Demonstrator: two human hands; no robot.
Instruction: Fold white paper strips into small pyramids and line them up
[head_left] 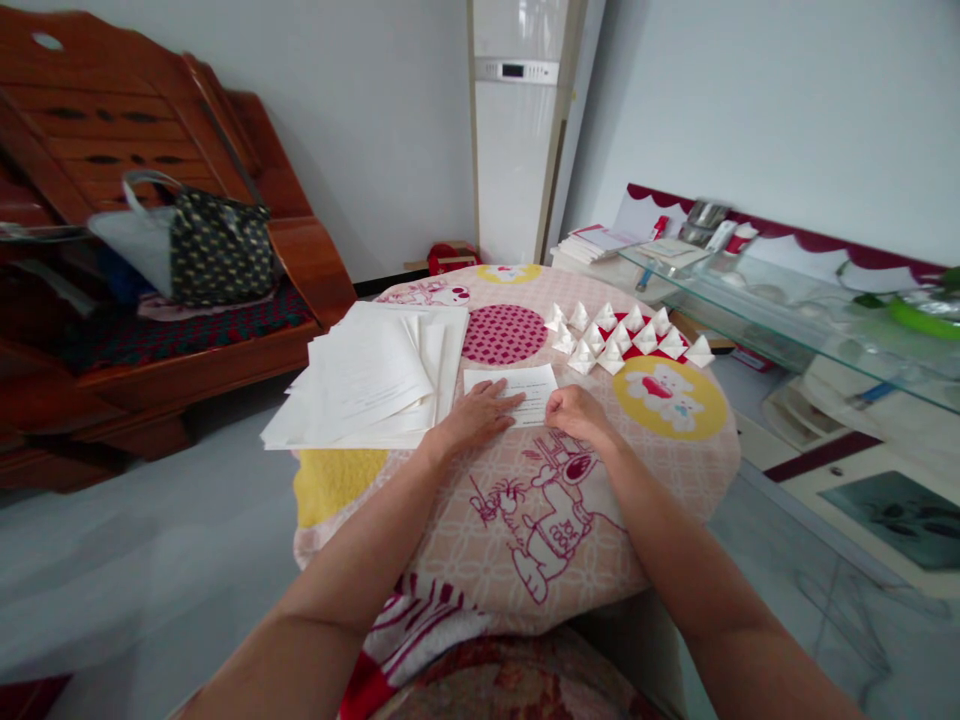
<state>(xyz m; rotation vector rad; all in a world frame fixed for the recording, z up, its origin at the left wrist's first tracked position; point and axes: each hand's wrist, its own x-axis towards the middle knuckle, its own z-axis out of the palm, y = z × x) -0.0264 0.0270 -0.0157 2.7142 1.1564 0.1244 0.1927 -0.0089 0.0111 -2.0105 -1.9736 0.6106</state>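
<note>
A small printed sheet of paper (534, 390) lies flat on the cloth-covered round table in front of me. My left hand (480, 412) rests on its left part, palm down, with the fingers stretched out and holding nothing. At the sheet's right edge, my right hand (576, 412) is closed, thumb and fingers pinched together on the paper's border. Just beyond it stand several small folded white paper shapes (611, 345), pointed at the top and grouped in rows. Left of my hands lies a spread pile of white paper sheets (367, 375), some with print.
A patterned tablecloth (495, 560) covers the table. To the right is a glass-topped stand (795, 320) with cups and a stack of booklets (592, 243). A wooden bench (300, 250) holding a dotted bag (221, 245) is at left. A tall white appliance (517, 140) stands behind.
</note>
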